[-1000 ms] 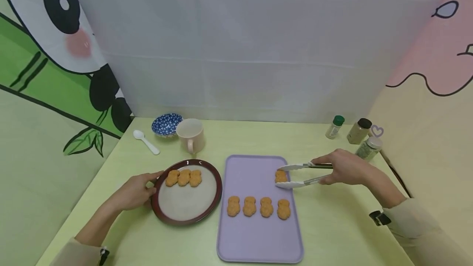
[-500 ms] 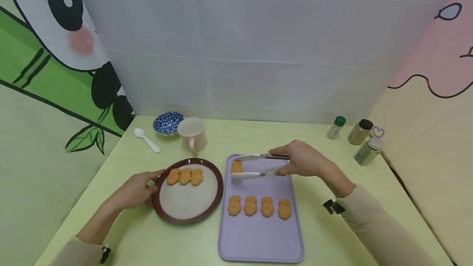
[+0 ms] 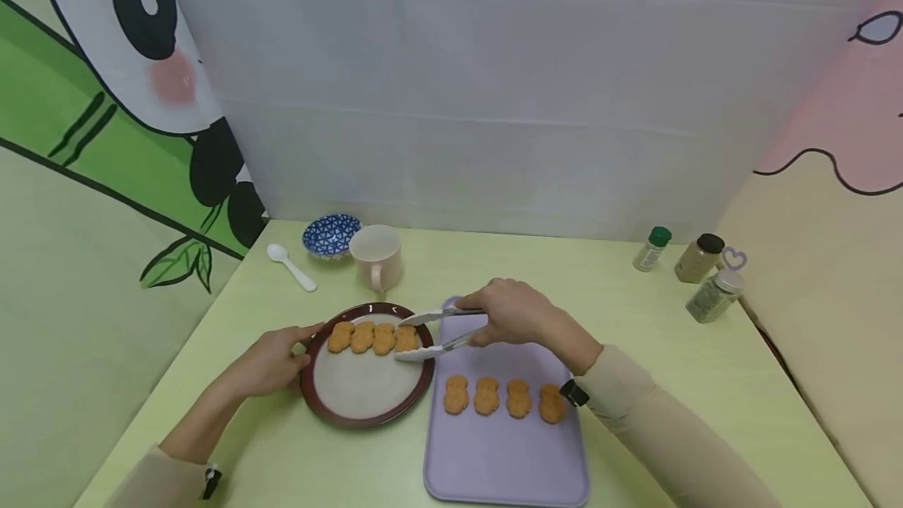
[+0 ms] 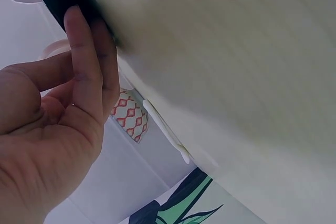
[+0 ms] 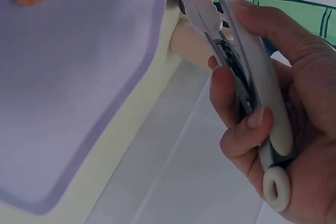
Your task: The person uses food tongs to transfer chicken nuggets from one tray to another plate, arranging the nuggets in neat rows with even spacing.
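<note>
My left hand (image 3: 270,361) holds the left rim of a round brown-rimmed plate (image 3: 331,406); in the left wrist view its fingers (image 4: 86,72) meet the plate's dark edge. My right hand (image 3: 518,312) grips a pair of tongs (image 3: 455,343), also seen as tongs (image 5: 257,72) in the right wrist view. Between the tongs' white tips lies a golden breaded nugget (image 3: 406,339), at the right end of a row of nuggets (image 3: 363,337) on the plate. Beside the plate, a lavender tray (image 3: 504,461) bears more nuggets (image 3: 487,396) in a row.
Behind the plate stand a pale pink mug (image 3: 376,257), a blue patterned bowl (image 3: 331,236) and a white spoon (image 3: 291,267). Several seasoning jars, among them a green-capped one (image 3: 652,249), stand at the back right. A fabric backdrop (image 3: 494,100) rises behind the table.
The right hand has carried a nugget in the tongs leftward, from the tray's upper right across to the plate, beside the three nuggets there. The left hand stays on the plate's rim.
</note>
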{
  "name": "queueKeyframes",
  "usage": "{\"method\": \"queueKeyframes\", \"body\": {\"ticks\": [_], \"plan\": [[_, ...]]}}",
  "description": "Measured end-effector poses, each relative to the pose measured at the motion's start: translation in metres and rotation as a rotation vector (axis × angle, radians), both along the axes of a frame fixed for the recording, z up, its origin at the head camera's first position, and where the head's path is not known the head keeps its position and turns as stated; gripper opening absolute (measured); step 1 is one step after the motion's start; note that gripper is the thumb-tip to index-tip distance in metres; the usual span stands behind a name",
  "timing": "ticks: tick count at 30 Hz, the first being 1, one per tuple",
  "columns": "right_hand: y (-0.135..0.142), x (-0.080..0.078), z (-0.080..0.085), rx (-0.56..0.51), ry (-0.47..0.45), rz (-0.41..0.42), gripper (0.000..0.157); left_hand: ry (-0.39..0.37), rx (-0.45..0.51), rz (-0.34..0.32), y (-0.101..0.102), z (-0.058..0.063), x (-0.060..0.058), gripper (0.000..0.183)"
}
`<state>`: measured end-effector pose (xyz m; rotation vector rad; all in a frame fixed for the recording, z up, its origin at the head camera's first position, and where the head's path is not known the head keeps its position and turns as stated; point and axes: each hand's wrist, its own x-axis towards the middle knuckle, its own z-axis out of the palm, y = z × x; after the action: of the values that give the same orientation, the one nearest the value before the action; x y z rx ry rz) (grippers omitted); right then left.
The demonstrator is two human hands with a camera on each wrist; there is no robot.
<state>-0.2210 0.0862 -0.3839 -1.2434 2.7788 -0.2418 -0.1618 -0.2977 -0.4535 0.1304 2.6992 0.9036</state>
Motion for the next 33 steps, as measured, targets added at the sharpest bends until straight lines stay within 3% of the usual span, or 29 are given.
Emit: {"method": "queueKeyframes", "body": {"ticks": [8,13,17,22,27,33], "plan": [[0.004,-0.002,-0.005,0.010,-0.018,-0.005,0.060,-0.003,-0.019,-0.011,0.003,-0.002,-0.001,0.054],[0.019,0.001,0.000,-0.044,-0.037,-0.018,0.063,-0.011,-0.015,-0.015,0.005,-0.003,-0.001,0.054],[0.046,0.013,0.007,-0.109,-0.058,-0.030,0.062,-0.021,-0.013,-0.018,0.006,0.001,-0.001,0.053],[0.077,0.036,0.009,-0.100,-0.105,-0.022,0.060,-0.021,-0.023,-0.020,0.003,0.008,-0.003,0.053],[0.087,0.055,0.002,-0.071,-0.126,-0.029,0.058,-0.033,-0.005,-0.016,-0.001,0.008,-0.005,0.053],[0.089,0.063,-0.010,-0.044,-0.136,-0.062,0.057,-0.050,0.016,-0.005,0.000,0.002,-0.005,0.054]]}}
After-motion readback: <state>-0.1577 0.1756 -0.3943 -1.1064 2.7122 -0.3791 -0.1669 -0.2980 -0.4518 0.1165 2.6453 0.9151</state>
